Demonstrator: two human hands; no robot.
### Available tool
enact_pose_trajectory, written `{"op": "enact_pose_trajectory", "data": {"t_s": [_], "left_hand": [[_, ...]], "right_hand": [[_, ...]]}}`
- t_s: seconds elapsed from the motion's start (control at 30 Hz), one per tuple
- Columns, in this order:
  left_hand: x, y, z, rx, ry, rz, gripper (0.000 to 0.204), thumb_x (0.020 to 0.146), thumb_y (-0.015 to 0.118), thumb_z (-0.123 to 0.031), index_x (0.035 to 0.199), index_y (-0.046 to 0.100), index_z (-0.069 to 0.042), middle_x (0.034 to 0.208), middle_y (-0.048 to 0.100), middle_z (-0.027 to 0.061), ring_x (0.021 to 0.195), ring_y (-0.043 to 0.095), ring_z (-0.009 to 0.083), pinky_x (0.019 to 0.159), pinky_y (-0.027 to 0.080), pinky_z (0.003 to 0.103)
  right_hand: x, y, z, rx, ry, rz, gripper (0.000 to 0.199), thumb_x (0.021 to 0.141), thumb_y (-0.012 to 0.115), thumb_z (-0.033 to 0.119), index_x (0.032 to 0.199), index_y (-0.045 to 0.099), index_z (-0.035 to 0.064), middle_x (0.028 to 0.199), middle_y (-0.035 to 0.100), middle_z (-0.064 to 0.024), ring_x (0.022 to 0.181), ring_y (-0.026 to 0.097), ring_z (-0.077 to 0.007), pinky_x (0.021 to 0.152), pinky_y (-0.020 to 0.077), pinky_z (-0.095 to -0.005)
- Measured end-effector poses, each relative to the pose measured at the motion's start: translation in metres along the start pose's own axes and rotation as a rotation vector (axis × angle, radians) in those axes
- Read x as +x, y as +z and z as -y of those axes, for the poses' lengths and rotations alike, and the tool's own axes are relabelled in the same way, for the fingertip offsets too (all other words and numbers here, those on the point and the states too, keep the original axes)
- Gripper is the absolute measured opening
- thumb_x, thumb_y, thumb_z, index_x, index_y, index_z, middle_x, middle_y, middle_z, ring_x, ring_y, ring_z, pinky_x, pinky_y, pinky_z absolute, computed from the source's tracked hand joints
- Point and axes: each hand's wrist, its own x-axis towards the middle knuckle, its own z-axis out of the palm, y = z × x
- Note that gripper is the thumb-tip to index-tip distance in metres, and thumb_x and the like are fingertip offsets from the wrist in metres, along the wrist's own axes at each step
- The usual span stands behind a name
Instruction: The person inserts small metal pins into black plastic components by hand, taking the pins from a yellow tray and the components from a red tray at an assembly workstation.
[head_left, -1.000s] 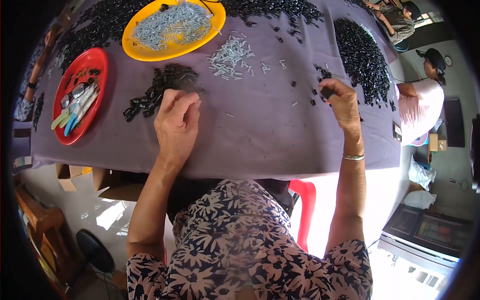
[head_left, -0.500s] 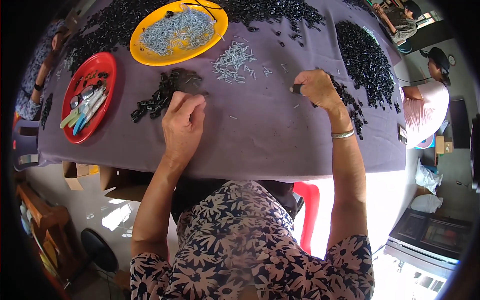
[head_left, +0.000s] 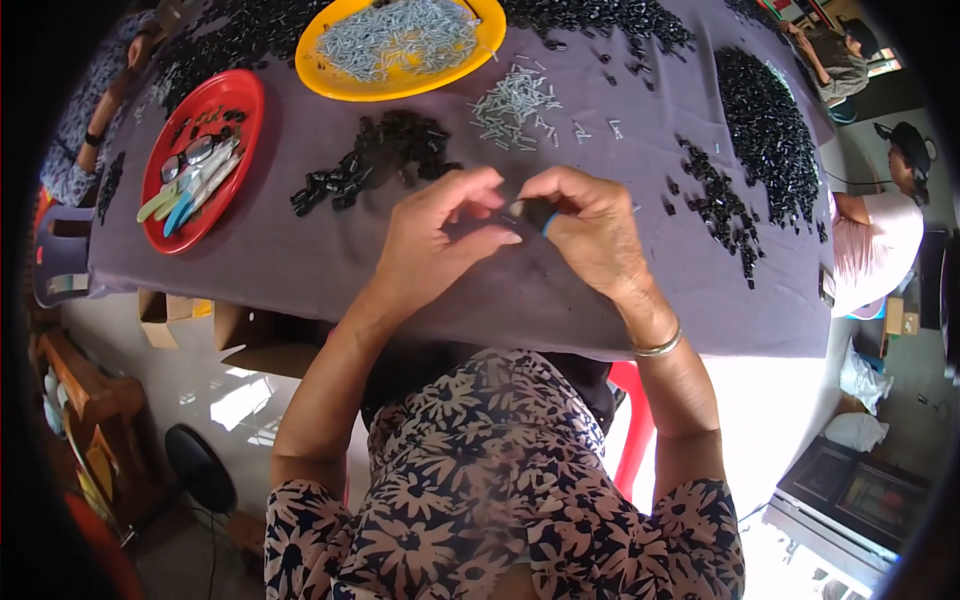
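My left hand (head_left: 425, 235) is over the near part of the table, its thumb and fingers curved and apart with nothing visible between them. Close beside it, my right hand (head_left: 595, 235) has its fingers pinched together. Something dark with a blue edge (head_left: 540, 214) shows at those fingers; whether it is a held piece or a finger covering is unclear. Beyond my left hand lies a pile of small black parts (head_left: 390, 150). Small clear-grey pins (head_left: 515, 105) form a loose heap beyond both hands, and scattered black parts (head_left: 720, 205) lie to the right.
A yellow plate (head_left: 318, 80) heaped with pins stands at the back. The red tray (head_left: 255, 130) at left holds glasses and pen-like tools. Larger mounds of black parts (head_left: 770, 130) cover the far and right areas. Other people (head_left: 880, 235) sit around the purple-grey cloth (head_left: 740, 320).
My right hand has moved left from beside the scattered black parts, and my left hand has moved right from its pile. They now nearly meet. My left fingers have spread. The view has shifted slightly.
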Motion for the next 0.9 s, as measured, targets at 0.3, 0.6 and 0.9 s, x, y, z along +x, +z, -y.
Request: {"op": "enact_pose_trajectory", "data": {"t_s": [0.3,0.6,0.9], "left_hand": [[-0.005,-0.003,0.015,-0.181,-0.174,-0.074,0.024,0.081,0.074,0.004,0.103,0.070,-0.002,0.085,0.066,0.0010,0.075,0.059,0.0066,0.066,0.046,0.022],[-0.003,-0.012,0.012,-0.062,-0.186,-0.025,0.013,0.085,0.073,0.004,0.097,0.069,0.000,0.085,0.060,-0.0005,0.073,0.051,0.0050,0.065,0.042,0.021],[-0.009,0.003,0.014,-0.304,-0.211,-0.032,0.013,0.087,0.072,-0.003,0.099,0.070,0.002,0.082,0.064,0.0012,0.073,0.056,0.0044,0.065,0.046,0.021]], "right_hand": [[0.029,0.012,0.009,-0.035,0.133,0.233,0.007,0.087,0.066,0.002,0.093,0.070,0.0009,0.081,0.066,0.0030,0.076,0.056,-0.0037,0.068,0.0473,-0.0220],[0.029,-0.004,-0.010,-0.432,-0.128,0.324,0.030,0.070,0.052,-0.012,0.093,0.068,-0.0016,0.081,0.067,-0.0081,0.070,0.062,-0.0149,0.064,0.0502,-0.0293],[0.032,-0.014,-0.007,-0.187,0.042,0.279,0.025,0.072,0.053,-0.011,0.090,0.067,-0.0013,0.076,0.066,-0.0053,0.066,0.058,-0.0100,0.060,0.0480,-0.0260]]}}
